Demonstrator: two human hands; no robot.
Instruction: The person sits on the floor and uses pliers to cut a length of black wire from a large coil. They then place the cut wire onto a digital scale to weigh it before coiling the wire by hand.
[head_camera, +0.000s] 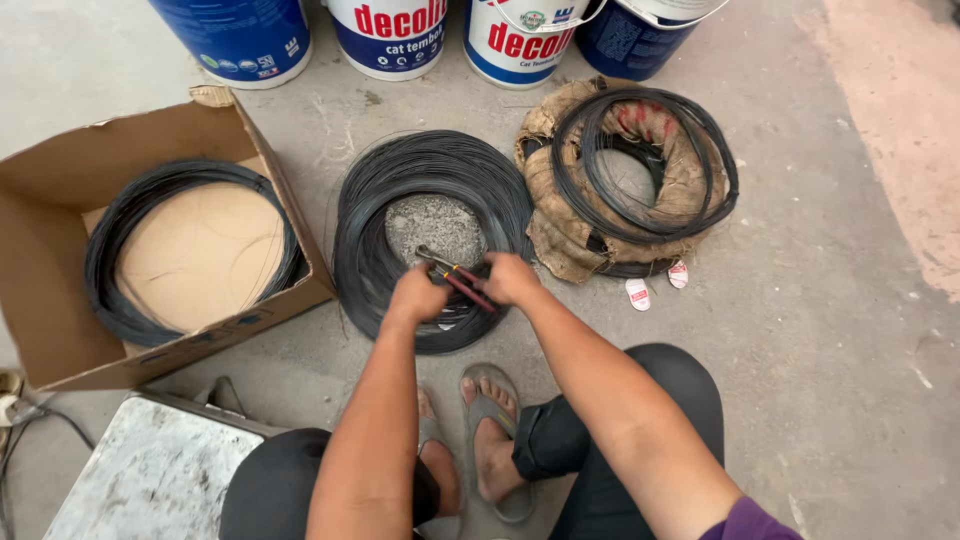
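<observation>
We squat on the concrete floor with both hands over the near rim of a big coil of dark wire that lies flat straight ahead. Our right hand has its grip clamped on the red handles of a pair of pliers, whose dark jaws point up and left, over the hole in the middle of the coil. Our left hand is a fist just beside the tool, its grip together on something at the coil's rim (most likely a strand, too thin to tell).

To the left sits an open brown cardboard box, its flaps spread, and inside it a thinner ring of wire runs round a tan card disc. To the right of the middle coil lies a third bundle of wire, still partly wrapped in torn brown sacking. Two small white tags with red marks lie on the floor just below it.

Along the top edge stand four paint pails: the outer two are blue, the inner two white with red lettering above blue bands. At the lower left lies a worn grey slab. Our feet rest in grey sandals below the coil.
</observation>
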